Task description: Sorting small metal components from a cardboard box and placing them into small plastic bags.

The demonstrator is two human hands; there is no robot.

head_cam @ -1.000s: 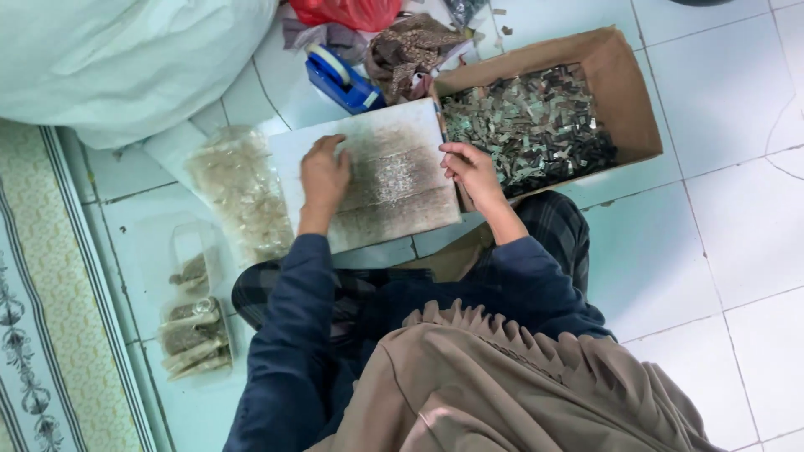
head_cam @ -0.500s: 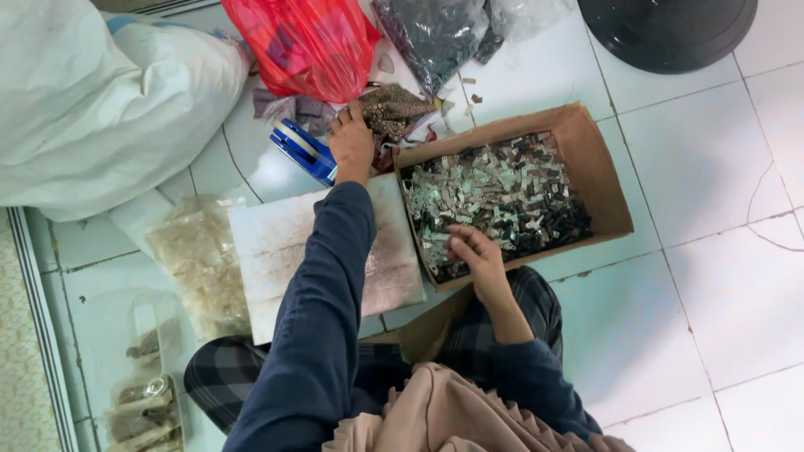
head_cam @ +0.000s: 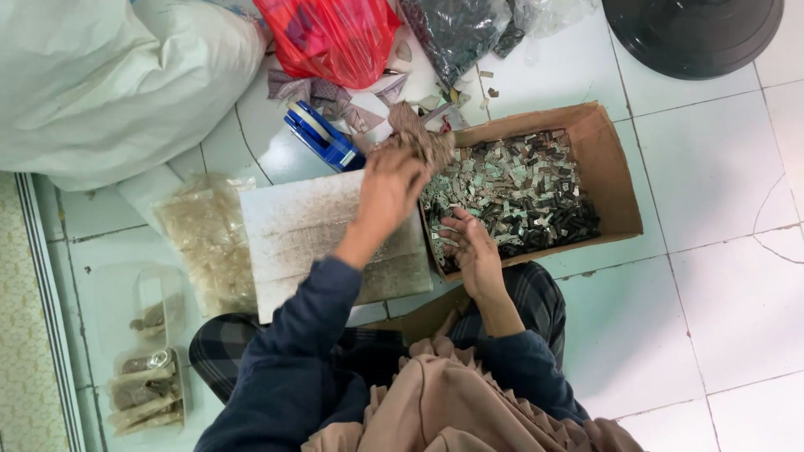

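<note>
Landmark: the cardboard box (head_cam: 615,180), full of little grey-green clips, sitting on white floor tile.
Left hand: my left hand (head_cam: 392,186) is at the box's near-left corner, fingers closed around a crumpled brown wad (head_cam: 421,138) that sticks out toward the box's left wall.
Right hand: my right hand (head_cam: 473,249) rests over the box's near edge, fingers loosely curled among the clips (head_cam: 519,188); can't tell if it's actually pinching any.
Board: a pale flat board (head_cam: 301,230) lies just left of the box, under my left forearm.
Tape dispenser: blue one (head_cam: 322,138), beyond the board, left of the box.
Red bag (head_cam: 331,33): further out past the box's left corner.
</note>
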